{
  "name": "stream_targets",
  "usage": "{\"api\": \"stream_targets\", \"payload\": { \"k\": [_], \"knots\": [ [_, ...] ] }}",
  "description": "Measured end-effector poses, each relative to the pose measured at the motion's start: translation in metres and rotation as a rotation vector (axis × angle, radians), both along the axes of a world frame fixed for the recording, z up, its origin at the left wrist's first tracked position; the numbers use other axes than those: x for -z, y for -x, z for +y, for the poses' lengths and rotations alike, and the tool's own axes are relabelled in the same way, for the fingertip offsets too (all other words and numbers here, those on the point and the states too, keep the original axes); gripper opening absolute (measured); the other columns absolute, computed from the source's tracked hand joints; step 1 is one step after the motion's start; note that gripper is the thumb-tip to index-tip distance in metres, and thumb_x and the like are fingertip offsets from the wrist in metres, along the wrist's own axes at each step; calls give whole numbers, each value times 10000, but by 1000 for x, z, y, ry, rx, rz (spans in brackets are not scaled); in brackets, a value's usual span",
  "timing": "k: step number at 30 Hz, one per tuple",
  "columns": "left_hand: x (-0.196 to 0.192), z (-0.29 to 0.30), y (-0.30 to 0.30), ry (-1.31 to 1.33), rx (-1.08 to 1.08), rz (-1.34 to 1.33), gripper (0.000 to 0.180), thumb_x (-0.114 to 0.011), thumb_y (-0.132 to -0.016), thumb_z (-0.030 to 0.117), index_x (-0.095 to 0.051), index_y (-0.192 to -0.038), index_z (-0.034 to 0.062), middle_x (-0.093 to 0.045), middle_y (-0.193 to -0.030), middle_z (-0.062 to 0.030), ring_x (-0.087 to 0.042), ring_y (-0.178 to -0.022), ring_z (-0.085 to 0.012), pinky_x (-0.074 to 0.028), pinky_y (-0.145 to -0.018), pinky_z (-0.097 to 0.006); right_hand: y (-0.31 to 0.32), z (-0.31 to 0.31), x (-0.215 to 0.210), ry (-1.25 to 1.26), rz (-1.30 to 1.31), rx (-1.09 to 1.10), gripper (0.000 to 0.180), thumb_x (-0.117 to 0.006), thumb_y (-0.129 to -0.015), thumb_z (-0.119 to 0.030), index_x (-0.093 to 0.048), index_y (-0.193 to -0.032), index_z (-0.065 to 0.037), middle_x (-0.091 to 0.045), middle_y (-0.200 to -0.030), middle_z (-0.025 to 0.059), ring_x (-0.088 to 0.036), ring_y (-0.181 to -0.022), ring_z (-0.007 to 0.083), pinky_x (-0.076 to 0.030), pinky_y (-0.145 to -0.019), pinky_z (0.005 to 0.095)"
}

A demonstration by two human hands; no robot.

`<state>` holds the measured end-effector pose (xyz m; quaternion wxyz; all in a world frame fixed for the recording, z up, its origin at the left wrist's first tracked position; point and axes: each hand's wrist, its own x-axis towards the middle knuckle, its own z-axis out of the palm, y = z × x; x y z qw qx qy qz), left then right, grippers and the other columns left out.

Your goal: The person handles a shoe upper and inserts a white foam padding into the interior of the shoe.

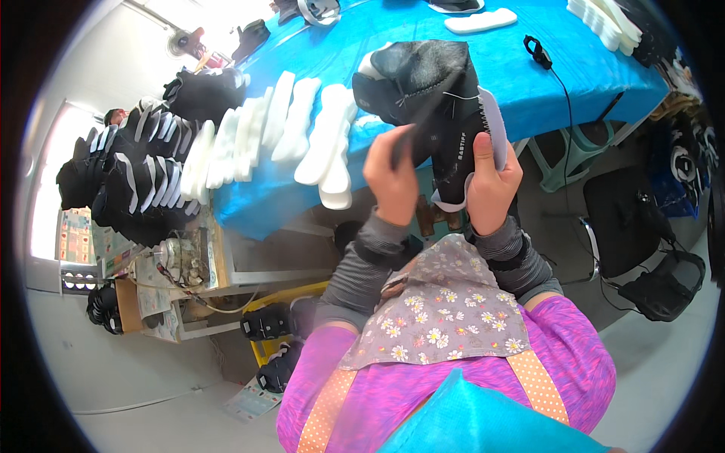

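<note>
A black fabric shoe upper (pixel 445 98) is held over the near edge of the blue-covered table. A pale lilac sole piece with a toothed edge (pixel 492 124) runs along its right side, and a light thread crosses it. My right hand (pixel 491 181) is closed round the shoe's lower right part, its thumb on the black fabric. At the lower left of the shoe, my left hand (pixel 393 170) has its fingers curled in a pinch on a dark strip-like piece. Motion smears that strip, so whether it is part of the shoe is unclear.
White foot-shaped foam pieces (pixel 298 121) stand in a row along the blue table cover (pixel 491 57). Black shoe uppers (pixel 143 174) are stacked at the left. A cabled black clip-like device (pixel 538 53) lies on the right. Beyond it are a green stool (pixel 574 155) and a black chair (pixel 630 219).
</note>
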<state>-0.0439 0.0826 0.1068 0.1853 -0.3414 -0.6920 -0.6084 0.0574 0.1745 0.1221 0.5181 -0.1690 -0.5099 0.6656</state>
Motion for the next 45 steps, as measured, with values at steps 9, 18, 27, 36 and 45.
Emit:
{"api": "stream_targets", "payload": {
  "k": [9,18,27,36,45],
  "knots": [
    [-27,-57,56,172,-414,245,188,-574,-952,154,-634,-951,-23,-651,-801,-145,-618,-658,-255,-466,-602,-361,-32,65,19,-407,-316,123,336,-535,-1005,-273,-608,-890,34,-507,-696,1,-416,-676,77,-381,-597,263],
    [-19,-145,67,80,161,110,474,-620,-906,401,-637,-868,-71,-660,-823,-197,-633,-746,-288,-490,-680,-408,-65,117,18,-422,-323,403,277,-536,-995,-222,-618,-959,41,-584,-787,35,-497,-743,94,-424,-662,260],
    [-47,-92,36,478,902,-648,469,-486,-976,395,-597,-776,-14,-591,-672,-25,-536,-555,-60,-381,-496,-187,-67,123,24,-681,-117,175,380,-540,-989,-305,-592,-823,32,-565,-776,29,-480,-694,94,-363,-600,250],
    [-28,-88,18,553,647,-566,281,-558,-981,266,-565,-848,18,-483,-781,72,-399,-717,-18,-340,-621,-203,-65,120,26,-774,-210,381,261,-602,-941,-193,-607,-794,23,-553,-686,43,-488,-607,130,-377,-552,253],
    [-35,-95,-4,255,615,-721,248,-632,-913,124,-580,-701,7,-448,-672,88,-394,-653,-18,-325,-586,-217,-63,117,27,-869,-216,452,259,-603,-950,-196,-617,-808,21,-543,-676,25,-471,-612,101,-378,-557,249]
  ]
}}
